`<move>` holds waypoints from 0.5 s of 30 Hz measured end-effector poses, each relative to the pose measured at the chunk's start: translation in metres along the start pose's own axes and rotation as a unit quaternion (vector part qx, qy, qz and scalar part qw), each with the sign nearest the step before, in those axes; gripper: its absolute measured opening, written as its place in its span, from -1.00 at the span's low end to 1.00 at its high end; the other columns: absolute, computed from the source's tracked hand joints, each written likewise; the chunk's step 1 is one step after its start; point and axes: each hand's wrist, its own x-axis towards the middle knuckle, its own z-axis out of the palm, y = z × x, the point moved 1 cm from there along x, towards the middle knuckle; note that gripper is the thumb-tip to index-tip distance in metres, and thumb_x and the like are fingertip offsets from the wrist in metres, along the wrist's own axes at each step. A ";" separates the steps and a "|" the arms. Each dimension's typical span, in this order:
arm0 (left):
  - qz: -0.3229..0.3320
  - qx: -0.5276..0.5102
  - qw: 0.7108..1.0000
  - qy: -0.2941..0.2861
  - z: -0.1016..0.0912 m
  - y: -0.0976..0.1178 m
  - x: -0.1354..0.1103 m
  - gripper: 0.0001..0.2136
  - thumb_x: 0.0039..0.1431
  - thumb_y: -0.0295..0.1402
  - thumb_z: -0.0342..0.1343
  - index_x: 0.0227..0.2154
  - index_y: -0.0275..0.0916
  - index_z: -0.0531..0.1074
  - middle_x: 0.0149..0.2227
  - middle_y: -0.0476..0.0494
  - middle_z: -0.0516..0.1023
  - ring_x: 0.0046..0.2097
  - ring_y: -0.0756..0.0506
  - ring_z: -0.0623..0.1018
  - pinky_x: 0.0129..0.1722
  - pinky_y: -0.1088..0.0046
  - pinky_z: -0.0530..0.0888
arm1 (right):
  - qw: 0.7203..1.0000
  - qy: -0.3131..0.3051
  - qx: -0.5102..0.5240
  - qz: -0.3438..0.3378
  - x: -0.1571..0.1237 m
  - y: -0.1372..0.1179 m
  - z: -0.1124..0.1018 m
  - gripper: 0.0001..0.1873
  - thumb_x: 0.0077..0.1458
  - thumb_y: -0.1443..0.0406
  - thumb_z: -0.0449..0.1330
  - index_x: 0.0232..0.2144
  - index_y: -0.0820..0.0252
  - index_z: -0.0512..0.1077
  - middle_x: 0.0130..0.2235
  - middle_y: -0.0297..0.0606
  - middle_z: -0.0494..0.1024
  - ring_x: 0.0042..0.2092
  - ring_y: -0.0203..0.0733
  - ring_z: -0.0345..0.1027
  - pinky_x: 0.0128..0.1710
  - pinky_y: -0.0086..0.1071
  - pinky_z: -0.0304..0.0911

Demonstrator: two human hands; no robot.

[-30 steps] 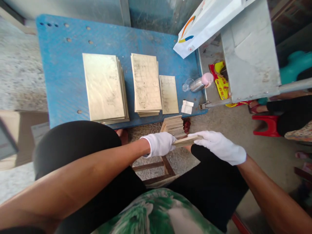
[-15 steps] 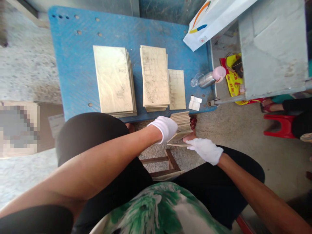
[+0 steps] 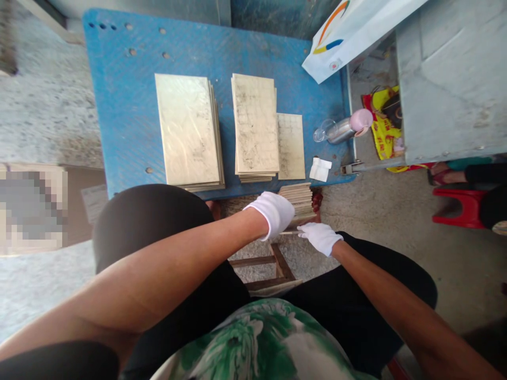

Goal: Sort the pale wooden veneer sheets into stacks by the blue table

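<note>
Both my hands wear white gloves and meet low between my knees. My left hand (image 3: 274, 212) curls over the near end of a thin pale tile (image 3: 292, 232), seen edge-on. My right hand (image 3: 320, 237) grips the same tile from the right side. Just beyond them a stack of small tiles (image 3: 299, 196) stands on the floor at the edge of the blue table (image 3: 122, 105). On the table lie a wide stack of pale tiles (image 3: 188, 132), a narrower stack (image 3: 255, 126) and a single small tile (image 3: 291, 146).
A bottle with a pink cap (image 3: 344, 128) and a folded white paper (image 3: 320, 169) lie at the table's right end. A grey metal box (image 3: 447, 79) and a white bag (image 3: 348, 31) stand at the right. Another person sits on a red stool (image 3: 459, 203). A wooden frame (image 3: 269, 266) lies below my hands.
My right hand has drawn in leftward and down toward the floor stack. The tile has gone from lying flat between both hands to showing only its thin edge. The view has shifted slightly.
</note>
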 end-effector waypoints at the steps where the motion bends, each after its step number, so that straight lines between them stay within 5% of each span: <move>1: 0.000 0.001 1.000 -0.002 0.000 0.000 0.000 -0.67 0.21 -0.53 0.03 -0.02 -0.49 0.55 -0.11 -0.56 0.61 -0.04 -0.42 0.61 -0.11 0.09 0.54 | 1.000 0.001 0.000 0.001 0.001 0.001 0.001 -0.60 0.29 0.22 0.10 0.11 0.15 0.49 0.16 -0.14 0.49 0.20 -0.03 0.35 0.22 -0.26 0.17; 15: -0.008 -0.024 1.000 0.014 0.000 0.001 -0.001 -0.71 0.18 -0.56 0.08 -0.09 -0.53 0.57 -0.15 -0.60 0.62 -0.04 -0.44 0.61 -0.08 0.05 0.53 | 0.999 0.048 -0.013 0.019 -0.002 -0.005 -0.009 -0.60 0.28 0.22 0.11 0.11 0.17 0.49 0.13 -0.10 0.52 0.16 0.01 0.39 0.19 -0.22 0.23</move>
